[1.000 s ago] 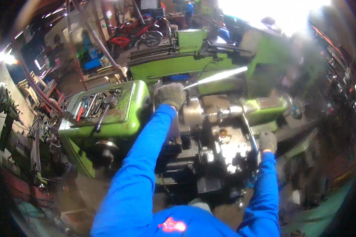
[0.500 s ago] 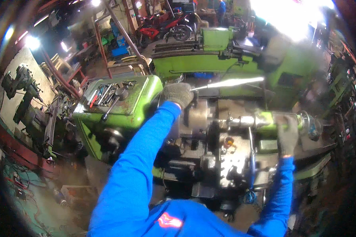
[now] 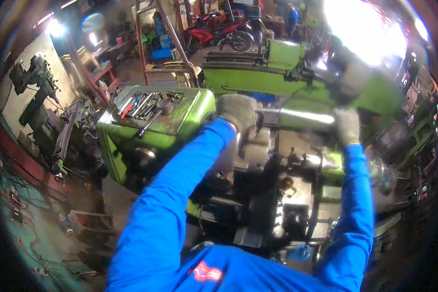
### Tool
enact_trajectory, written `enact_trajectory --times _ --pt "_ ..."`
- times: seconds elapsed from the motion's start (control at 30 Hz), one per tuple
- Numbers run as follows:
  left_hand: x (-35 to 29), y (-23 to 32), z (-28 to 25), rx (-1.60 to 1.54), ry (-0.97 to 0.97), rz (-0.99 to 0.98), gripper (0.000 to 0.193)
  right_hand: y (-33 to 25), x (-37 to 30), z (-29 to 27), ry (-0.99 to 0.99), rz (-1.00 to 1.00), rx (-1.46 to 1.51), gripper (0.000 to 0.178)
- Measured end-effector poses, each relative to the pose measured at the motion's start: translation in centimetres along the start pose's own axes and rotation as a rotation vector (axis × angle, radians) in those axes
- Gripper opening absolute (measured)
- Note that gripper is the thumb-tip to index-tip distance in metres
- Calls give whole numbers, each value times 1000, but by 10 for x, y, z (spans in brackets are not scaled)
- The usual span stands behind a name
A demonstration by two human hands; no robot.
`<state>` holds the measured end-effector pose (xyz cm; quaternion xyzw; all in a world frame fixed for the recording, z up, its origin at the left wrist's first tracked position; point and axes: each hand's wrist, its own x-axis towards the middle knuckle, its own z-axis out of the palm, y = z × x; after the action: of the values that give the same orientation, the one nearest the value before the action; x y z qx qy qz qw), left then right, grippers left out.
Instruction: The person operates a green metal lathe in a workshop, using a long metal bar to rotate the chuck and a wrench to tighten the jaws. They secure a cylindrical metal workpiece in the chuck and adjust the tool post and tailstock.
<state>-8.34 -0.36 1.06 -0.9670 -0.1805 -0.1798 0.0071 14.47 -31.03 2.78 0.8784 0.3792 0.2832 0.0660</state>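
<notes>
My left hand (image 3: 237,110), in a grey knitted glove, is closed at the left end of a long shiny metal bar (image 3: 301,116), just above and behind the lathe chuck (image 3: 258,148). What its fingers grip beneath is partly hidden. My right hand (image 3: 346,126), also gloved, is closed at the bar's right end; its fingertips are blurred. Lying roughly level, the bar runs between both hands. Below it, the green tailstock (image 3: 332,164) with its metal quill faces the chuck, partly behind my right sleeve.
Hand tools and a round metal piece lie on the green headstock (image 3: 192,104). The carriage (image 3: 289,194) is nearest my body. Behind are another green lathe (image 3: 248,80), a red motorcycle (image 3: 219,35) and a person in blue (image 3: 292,19). A drill-like machine (image 3: 36,80) stands left.
My right hand has left the tailstock and moved up and back to the bar's right end. The bar's right end is lower in the view. The whole view has shifted slightly.
</notes>
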Motion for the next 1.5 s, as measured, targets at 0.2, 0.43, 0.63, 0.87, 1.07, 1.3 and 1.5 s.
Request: enact_trajectory --times 0.2,0.43,0.63,0.87,1.07,1.3,1.5 --pt "10 -9 38 -59 -103 -7 31 -1 8 64 -57 22 -64 11" --pt "11 -18 60 -162 39 13 22 -10 36 77 -122 36 -66 11" --pt "10 -19 63 -222 49 28 15 -16 52 93 -115 23 -21 12" --pt "13 -21 62 -292 -39 106 19 -15 64 116 -135 26 36 19" --pt "22 -18 53 -287 -249 117 26 -14 61 119 -79 -42 116 26" --pt "14 -16 56 -380 -303 127 28 -80 66 99 -160 -79 61 21" --pt "17 -20 54 -162 -316 121 37 -13 73 110 -228 -72 153 20"
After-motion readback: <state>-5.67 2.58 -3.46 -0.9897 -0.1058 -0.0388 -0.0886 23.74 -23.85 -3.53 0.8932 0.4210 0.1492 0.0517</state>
